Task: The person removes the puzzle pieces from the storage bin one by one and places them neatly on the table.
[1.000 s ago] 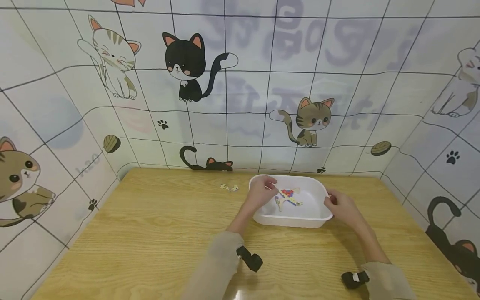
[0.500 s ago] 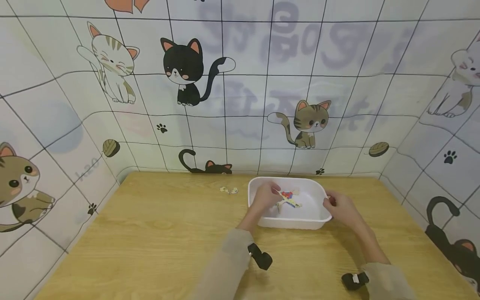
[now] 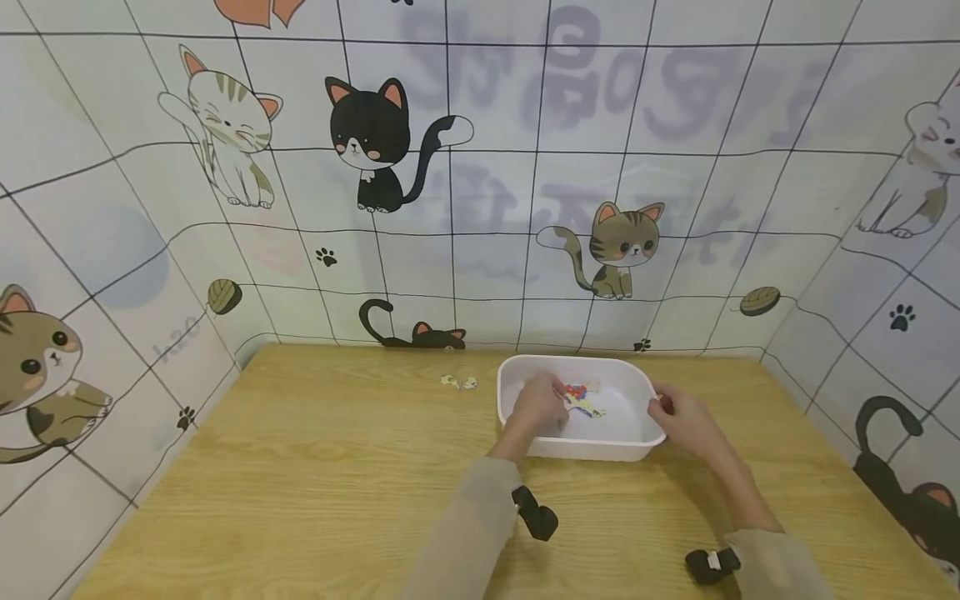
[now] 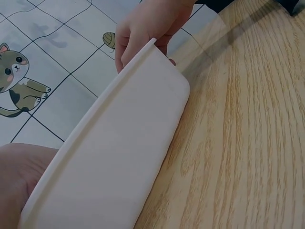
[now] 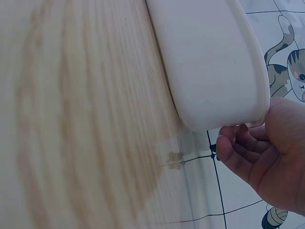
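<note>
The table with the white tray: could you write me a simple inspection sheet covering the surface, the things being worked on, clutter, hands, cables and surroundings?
Surface: wooden table, light grain, with the tray standing on it.
Job's things: white tray with colourful flat pieces inside, partly hidden by a hand.
Clutter: small pale pieces lie on the table, left of the tray.
Hands: left hand reaches into the tray beside the pieces; whether it holds one cannot be told. Right hand grips the tray's right end.
Cables: nothing seen.
Surroundings: white wall covering with grid lines and cartoon cats, behind and on both sides.
</note>
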Tool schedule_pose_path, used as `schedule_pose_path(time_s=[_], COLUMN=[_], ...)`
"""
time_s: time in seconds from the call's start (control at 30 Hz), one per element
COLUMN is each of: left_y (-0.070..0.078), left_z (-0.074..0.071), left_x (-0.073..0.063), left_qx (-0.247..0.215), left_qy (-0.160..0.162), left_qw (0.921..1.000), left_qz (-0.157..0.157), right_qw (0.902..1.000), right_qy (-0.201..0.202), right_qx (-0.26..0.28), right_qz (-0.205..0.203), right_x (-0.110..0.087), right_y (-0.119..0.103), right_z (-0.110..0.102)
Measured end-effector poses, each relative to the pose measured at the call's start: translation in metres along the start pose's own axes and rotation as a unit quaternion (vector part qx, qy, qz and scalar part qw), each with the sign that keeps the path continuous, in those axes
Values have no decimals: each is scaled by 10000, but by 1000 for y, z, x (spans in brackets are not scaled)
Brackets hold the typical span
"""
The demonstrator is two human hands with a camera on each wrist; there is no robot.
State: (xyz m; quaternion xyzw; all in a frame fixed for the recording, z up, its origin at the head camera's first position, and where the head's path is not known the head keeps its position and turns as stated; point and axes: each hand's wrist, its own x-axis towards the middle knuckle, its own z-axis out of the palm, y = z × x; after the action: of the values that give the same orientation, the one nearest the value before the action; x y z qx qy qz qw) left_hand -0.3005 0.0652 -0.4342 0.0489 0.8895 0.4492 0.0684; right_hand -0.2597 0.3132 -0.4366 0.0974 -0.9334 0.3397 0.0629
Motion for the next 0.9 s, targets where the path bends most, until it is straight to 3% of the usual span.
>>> schedule_pose_path(time_s=[0.33,0.6,0.9], left_y=[-1,-1,0], left_z=[-1,1,-2], left_x=[0,1,0], left_qx=[529,136,17], left_qy=[-175,-231,-354], left_qw=[9984,9986,9952], left_qz=[115,458,915], right_qw=[10000,10000,10000], right_qy=[32,30,-6], right_qx=[-31,-53,-68], right_qz=[-27,37,68], right_x=[1,1,1], right_y=[1,-1,-1], right_z=[-1,0,0])
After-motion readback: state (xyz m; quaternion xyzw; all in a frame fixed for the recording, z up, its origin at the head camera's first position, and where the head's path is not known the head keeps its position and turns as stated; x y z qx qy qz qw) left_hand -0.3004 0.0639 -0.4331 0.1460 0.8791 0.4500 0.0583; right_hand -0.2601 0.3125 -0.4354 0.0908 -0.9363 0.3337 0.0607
